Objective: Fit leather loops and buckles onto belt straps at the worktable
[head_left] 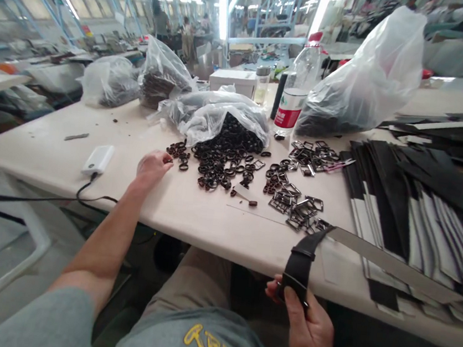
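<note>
My right hand grips a black strap below the table edge, a loop and buckle seemingly already threaded on it. My left hand pinches a dark ring at the near edge of the ring pile. Judging by the large stack of bare straps right of that pile and the metal buckles between, most work remains. Behind the pile: plastic bags, a water bottle, a fluorescent-lit workshop.

left arm outstretched, right hand clenched
</note>
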{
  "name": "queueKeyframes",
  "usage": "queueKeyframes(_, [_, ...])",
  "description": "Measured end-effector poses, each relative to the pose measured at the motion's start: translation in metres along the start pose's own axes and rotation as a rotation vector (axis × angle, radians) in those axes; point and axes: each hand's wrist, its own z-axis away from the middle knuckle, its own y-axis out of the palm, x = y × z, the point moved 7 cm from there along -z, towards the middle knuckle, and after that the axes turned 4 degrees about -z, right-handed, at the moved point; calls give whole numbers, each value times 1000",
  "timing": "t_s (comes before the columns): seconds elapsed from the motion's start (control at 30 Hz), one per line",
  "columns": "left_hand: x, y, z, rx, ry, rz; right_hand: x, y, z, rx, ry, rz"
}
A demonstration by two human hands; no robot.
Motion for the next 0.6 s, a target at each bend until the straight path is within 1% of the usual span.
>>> queueKeyframes(0.03, [8, -2, -7, -9, -15, -3, -1, 1, 0, 3, 6, 1])
queueKeyframes(0.1, [11, 2, -14, 1, 0, 15, -3, 3, -1, 10, 25, 3])
queueKeyframes(0.2, [-1, 18, -15, 79, 72, 76, -5, 6, -2, 6, 41, 19])
queueKeyframes(0.27, [-9, 29, -14, 118, 94, 116, -6, 7, -2, 13, 28, 26])
queueKeyframes(0.33, [-14, 33, -12, 124, 86, 156, -4, 8, -2, 29, 2, 25])
queueKeyframes(0.4, [-20, 33, -8, 111, 73, 207, 1, 10, -1, 53, -21, 34])
queueKeyframes(0.47, [-34, 31, 5, 114, 82, 277, 8, 12, 1, 82, -35, 57])
queueKeyframes(0.5, [-45, 30, 15, 130, 88, 362, 12, 14, 1, 94, -40, 68])
queueKeyframes(0.53, [-58, 30, 28, 160, 95, 474, 17, 15, 2, 105, -44, 75])
queueKeyframes(0.6, [-87, 32, 60, 256, 69, 842, 25, 20, 3, 127, -47, 77])
